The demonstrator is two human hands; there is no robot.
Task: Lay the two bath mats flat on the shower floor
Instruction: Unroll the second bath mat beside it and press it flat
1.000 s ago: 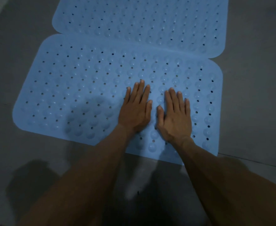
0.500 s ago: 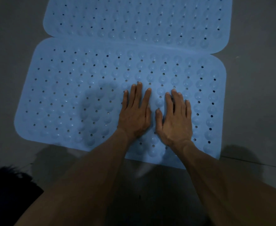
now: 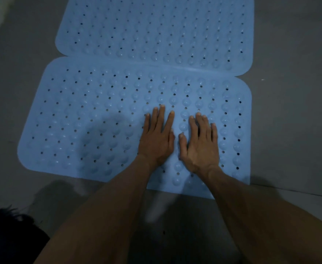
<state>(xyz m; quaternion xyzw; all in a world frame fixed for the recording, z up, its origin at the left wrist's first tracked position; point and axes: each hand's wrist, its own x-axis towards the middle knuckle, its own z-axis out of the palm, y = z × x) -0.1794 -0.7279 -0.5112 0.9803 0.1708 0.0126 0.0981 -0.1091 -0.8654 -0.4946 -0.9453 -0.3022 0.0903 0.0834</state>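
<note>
The near bath mat (image 3: pixel 91 119) lay flat on the grey shower floor (image 3: pixel 293 111), overlapping the far mat (image 3: pixel 156 29). The left hand (image 3: pixel 157 139) and right hand (image 3: pixel 199 142) pressed it, fingers straight, gripping nothing. Smoothing step; next, probably pressing outward toward the edges.

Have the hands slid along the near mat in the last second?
No. Left hand and right hand press the same spot right of the near mat's middle; only the camera shifted.
</note>
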